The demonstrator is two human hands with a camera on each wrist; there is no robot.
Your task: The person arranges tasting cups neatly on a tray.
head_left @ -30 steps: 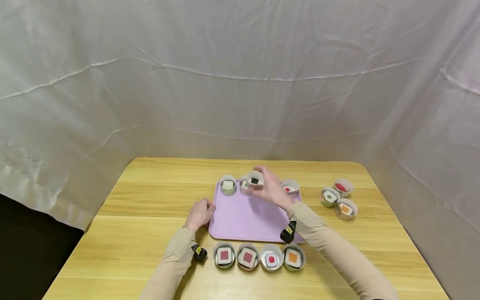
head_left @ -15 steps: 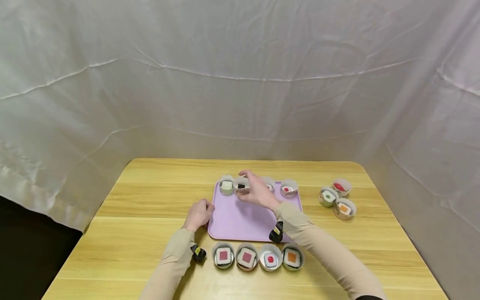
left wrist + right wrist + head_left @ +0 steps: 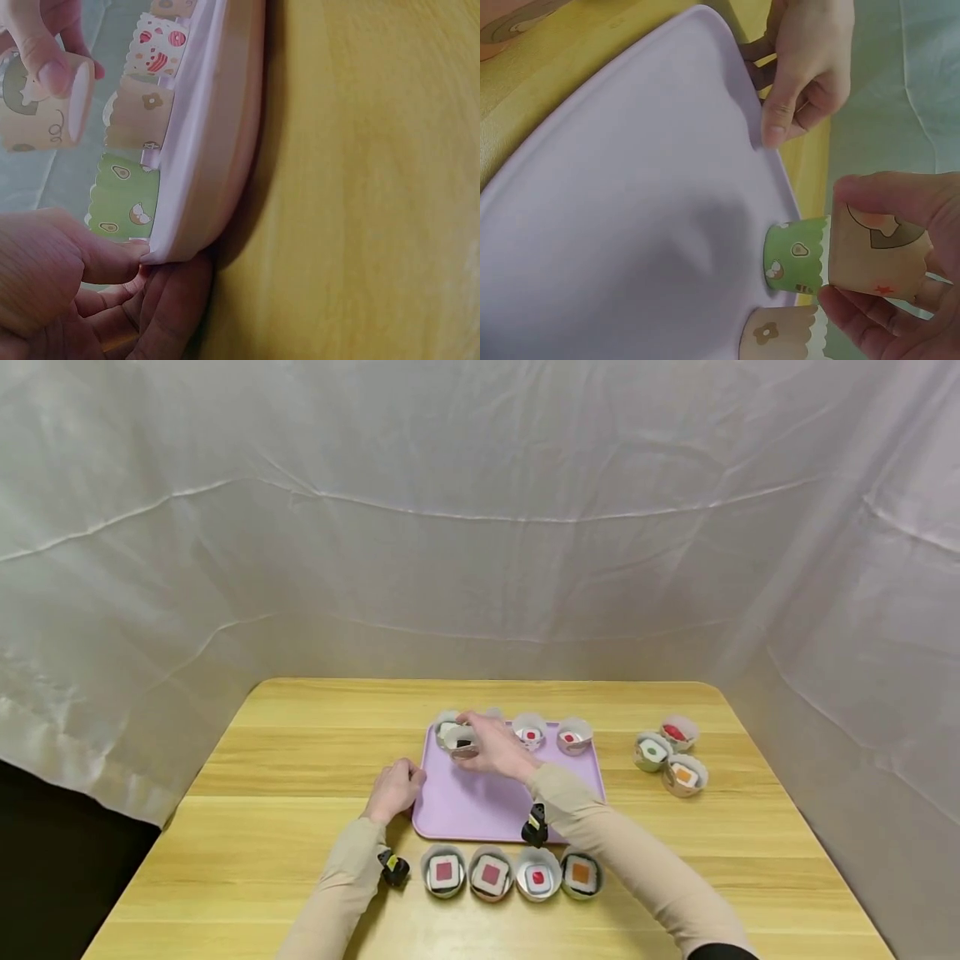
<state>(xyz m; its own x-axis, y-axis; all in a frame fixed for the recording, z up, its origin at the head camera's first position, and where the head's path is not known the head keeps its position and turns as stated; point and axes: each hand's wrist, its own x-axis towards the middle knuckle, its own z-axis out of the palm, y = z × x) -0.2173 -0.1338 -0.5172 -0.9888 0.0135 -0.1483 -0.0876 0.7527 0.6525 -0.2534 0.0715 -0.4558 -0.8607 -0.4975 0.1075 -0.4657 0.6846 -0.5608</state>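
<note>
My right hand (image 3: 495, 750) grips a tan cartoon-printed paper baking cup (image 3: 877, 255) between thumb and fingers. In the head view, a dark-centred piece shows inside it. The cup is held over the back left of the lilac tray (image 3: 480, 802), right by the green avocado-print cup (image 3: 795, 259) that stands at the tray's corner. Beside that green cup is a tan flower-print cup (image 3: 139, 120), partly behind my right hand in the head view. My left hand (image 3: 395, 787) pinches the tray's left rim, thumb on top and fingers beneath, as the left wrist view shows.
Two more cups with red-centred pieces, one in the middle (image 3: 529, 732) and another at the right (image 3: 574, 737), continue the tray's back row. Several filled cups (image 3: 491, 874) line up before the tray. Three cups (image 3: 652, 752) cluster on the wooden table (image 3: 262, 827) at right.
My right hand has carried the cup leftward along the back row and slightly nearer, uncovering a red-centred cup behind it. My left hand stays at the tray's rim.
</note>
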